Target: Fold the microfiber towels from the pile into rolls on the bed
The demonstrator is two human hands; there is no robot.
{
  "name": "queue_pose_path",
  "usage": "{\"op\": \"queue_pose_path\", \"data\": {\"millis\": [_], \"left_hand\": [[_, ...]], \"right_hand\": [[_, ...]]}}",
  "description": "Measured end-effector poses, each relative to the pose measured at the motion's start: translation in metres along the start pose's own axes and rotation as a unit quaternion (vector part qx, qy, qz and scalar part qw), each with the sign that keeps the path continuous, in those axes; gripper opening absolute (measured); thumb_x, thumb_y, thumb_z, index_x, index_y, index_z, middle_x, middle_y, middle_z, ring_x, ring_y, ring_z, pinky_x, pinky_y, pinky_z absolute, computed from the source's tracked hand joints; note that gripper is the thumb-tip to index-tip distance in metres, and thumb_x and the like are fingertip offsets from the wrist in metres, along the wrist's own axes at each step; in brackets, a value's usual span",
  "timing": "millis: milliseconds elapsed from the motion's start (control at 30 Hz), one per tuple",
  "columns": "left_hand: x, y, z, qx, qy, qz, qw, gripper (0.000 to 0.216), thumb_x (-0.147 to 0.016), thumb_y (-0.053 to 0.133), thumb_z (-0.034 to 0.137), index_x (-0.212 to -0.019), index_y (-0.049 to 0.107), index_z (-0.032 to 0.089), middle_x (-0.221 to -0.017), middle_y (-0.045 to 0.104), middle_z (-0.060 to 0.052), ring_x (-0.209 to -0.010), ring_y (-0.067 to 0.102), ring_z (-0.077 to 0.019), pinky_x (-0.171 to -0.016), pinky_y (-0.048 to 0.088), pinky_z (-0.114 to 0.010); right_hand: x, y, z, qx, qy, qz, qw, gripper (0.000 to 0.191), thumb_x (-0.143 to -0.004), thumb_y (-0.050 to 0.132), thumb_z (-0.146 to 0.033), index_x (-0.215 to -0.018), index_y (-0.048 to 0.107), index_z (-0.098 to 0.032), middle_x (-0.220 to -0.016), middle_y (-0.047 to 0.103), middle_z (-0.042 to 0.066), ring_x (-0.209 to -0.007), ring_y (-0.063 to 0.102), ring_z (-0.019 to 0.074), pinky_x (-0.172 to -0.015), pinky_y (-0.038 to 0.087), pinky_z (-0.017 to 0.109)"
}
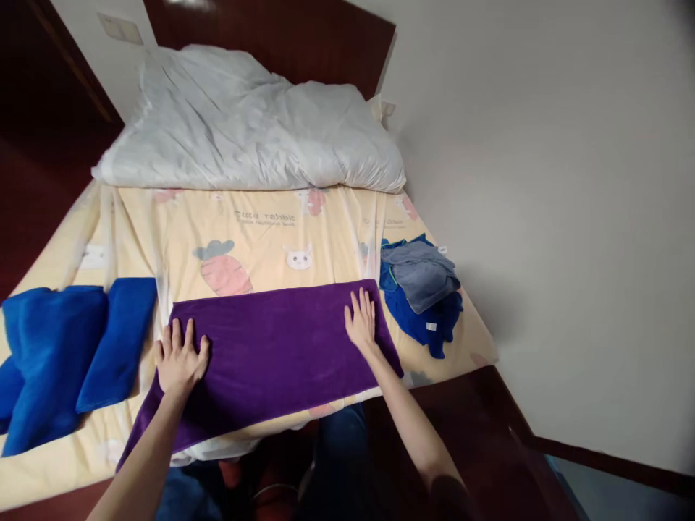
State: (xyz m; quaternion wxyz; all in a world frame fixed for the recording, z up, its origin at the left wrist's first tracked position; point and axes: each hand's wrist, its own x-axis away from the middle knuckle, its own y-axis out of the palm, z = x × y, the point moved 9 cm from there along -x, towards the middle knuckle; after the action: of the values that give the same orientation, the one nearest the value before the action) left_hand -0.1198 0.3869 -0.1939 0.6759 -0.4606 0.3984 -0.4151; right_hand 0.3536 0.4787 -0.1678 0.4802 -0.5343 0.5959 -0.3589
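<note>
A purple towel (276, 354) lies spread flat along the near edge of the bed, its long side running left to right. My left hand (181, 359) rests on the towel's left end, palm down with the fingers spread. On the right end, near the far corner, my right hand (361, 318) lies flat with its fingers stretched out. Neither hand holds anything. Folded blue towels (59, 354) lie to the left of the purple one. To its right sits a crumpled pile of a grey-blue cloth (426, 275) on top of a blue cloth (420, 322).
The bed carries a pale yellow sheet (337, 239) printed with carrots and rabbits. Across its far end lies a bulky white quilt (255, 134), before a dark wooden headboard (282, 36). A plain wall (554, 181) rises along the right side.
</note>
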Motion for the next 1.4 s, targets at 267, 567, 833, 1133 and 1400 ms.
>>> {"op": "queue_pose_path", "data": {"millis": [267, 567, 833, 1133, 1400], "left_hand": [[-0.003, 0.007, -0.001, 0.011, -0.01, -0.016, 1.0, 0.065, -0.096, 0.039, 0.042, -0.156, 0.025, 0.022, -0.165, 0.015, -0.008, -0.152, 0.012, -0.0304, -0.122, 0.012, -0.054], [-0.001, 0.0, 0.003, -0.018, -0.01, -0.013, 1.0, 0.063, -0.097, 0.038, 0.041, -0.155, 0.028, 0.02, -0.164, 0.02, -0.01, -0.152, 0.013, -0.0292, -0.121, 0.015, -0.053], [-0.001, 0.008, 0.0, -0.039, -0.005, 0.002, 0.999, 0.062, -0.098, 0.035, 0.043, -0.154, 0.03, 0.018, -0.164, 0.019, -0.01, -0.152, 0.011, -0.0277, -0.123, 0.012, -0.05], [0.0, -0.011, 0.011, -0.073, 0.0, -0.013, 0.997, 0.062, -0.097, 0.035, 0.037, -0.151, 0.035, 0.006, -0.16, 0.026, -0.021, -0.15, 0.017, -0.0346, -0.12, 0.014, -0.055], [0.183, -0.037, 0.005, 0.055, 0.078, 0.017, 0.995, 0.062, -0.095, 0.032, 0.037, -0.153, 0.033, 0.016, -0.162, 0.025, -0.01, -0.152, 0.011, -0.0286, -0.122, 0.019, -0.052]], "right_hand": [[-0.071, 0.058, 0.109, 0.028, 0.057, -0.054, 0.997, 0.064, -0.102, 0.022, -0.047, -0.154, 0.028, -0.01, -0.163, 0.021, 0.014, -0.151, 0.013, 0.0264, -0.12, 0.01, 0.054], [-0.033, 0.016, 0.077, 0.004, 0.012, -0.031, 0.999, 0.061, -0.102, 0.024, -0.043, -0.152, 0.033, -0.009, -0.16, 0.028, 0.015, -0.15, 0.02, 0.0284, -0.121, 0.015, 0.053], [0.139, 0.001, 0.097, 0.043, 0.047, -0.025, 0.998, 0.065, -0.101, 0.021, -0.046, -0.158, 0.018, -0.015, -0.163, 0.021, 0.011, -0.151, 0.017, 0.0279, -0.121, 0.014, 0.055], [0.131, 0.0, 0.1, 0.042, 0.07, 0.007, 0.997, 0.067, -0.1, 0.017, -0.048, -0.154, 0.029, -0.012, -0.161, 0.027, 0.009, -0.15, 0.018, 0.0222, -0.122, 0.011, 0.047], [0.201, -0.02, 0.049, -0.023, 0.115, 0.132, 0.984, 0.067, -0.101, 0.016, -0.047, -0.149, 0.04, -0.007, -0.16, 0.029, 0.015, -0.151, 0.016, 0.0278, -0.12, 0.015, 0.054]]}}
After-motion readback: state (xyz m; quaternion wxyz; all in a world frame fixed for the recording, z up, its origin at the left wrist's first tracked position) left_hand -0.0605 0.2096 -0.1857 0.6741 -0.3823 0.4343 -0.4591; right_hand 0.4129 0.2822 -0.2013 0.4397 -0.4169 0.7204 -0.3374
